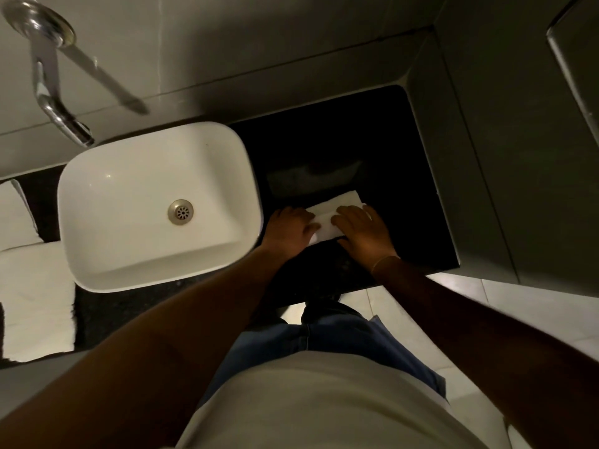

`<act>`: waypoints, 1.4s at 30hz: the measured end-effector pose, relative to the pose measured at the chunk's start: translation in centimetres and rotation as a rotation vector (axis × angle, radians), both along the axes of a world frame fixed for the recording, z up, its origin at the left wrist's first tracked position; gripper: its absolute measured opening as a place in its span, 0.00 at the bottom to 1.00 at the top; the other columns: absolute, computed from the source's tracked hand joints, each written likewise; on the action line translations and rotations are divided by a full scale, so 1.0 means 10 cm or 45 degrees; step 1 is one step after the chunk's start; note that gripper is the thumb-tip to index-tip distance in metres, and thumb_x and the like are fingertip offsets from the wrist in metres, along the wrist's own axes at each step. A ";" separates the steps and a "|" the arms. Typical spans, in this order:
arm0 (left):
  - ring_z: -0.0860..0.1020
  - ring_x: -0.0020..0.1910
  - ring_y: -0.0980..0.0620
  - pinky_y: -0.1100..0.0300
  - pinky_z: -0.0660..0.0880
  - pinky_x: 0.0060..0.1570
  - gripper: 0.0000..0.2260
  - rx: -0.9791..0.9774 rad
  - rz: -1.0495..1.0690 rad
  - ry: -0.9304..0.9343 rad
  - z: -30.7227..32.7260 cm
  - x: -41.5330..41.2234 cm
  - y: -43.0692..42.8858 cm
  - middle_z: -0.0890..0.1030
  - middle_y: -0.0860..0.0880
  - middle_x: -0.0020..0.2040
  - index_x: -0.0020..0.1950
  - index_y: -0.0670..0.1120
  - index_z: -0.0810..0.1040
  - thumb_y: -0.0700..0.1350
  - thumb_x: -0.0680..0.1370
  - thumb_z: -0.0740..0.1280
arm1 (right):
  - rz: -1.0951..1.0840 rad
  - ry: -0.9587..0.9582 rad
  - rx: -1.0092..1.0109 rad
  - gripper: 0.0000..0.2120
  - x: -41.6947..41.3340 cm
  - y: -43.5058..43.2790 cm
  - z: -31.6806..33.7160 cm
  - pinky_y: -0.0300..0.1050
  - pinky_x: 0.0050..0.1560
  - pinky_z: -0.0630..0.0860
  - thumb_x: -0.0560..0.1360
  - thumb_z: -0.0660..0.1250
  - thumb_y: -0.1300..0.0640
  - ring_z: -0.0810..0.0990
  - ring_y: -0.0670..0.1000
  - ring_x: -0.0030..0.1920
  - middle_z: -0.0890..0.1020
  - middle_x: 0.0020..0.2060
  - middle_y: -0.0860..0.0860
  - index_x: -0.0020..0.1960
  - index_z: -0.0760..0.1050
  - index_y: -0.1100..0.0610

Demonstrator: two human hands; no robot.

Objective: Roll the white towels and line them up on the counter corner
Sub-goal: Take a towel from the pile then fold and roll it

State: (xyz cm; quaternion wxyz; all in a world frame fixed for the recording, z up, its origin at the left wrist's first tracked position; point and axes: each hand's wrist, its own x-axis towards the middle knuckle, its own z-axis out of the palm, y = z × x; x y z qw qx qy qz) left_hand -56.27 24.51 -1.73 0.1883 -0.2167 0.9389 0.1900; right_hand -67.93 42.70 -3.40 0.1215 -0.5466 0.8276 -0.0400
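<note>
A small white towel (335,212) lies folded flat on the black counter (389,140), right of the basin. My left hand (290,230) grips its near left end, fingers curled over the edge. My right hand (364,233) presses on its right part, fingers spread over the cloth and hiding the near edge. More white towels (35,299) lie flat on the counter left of the basin, and another towel (14,215) lies behind them at the left edge.
A white rectangular basin (107,254) with a metal drain (180,212) stands left of the hands. A chrome wall tap (52,89) hangs over it. Grey tiled walls (470,157) close the counter at the back and right. Pale floor tiles (518,306) show below.
</note>
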 end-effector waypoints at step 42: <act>0.65 0.75 0.39 0.44 0.62 0.75 0.37 0.159 -0.451 -0.289 -0.06 -0.45 0.08 0.65 0.43 0.77 0.79 0.49 0.63 0.55 0.74 0.73 | -0.691 -0.530 -0.084 0.34 0.20 0.60 -0.12 0.55 0.61 0.78 0.76 0.69 0.41 0.74 0.58 0.68 0.73 0.70 0.53 0.78 0.59 0.46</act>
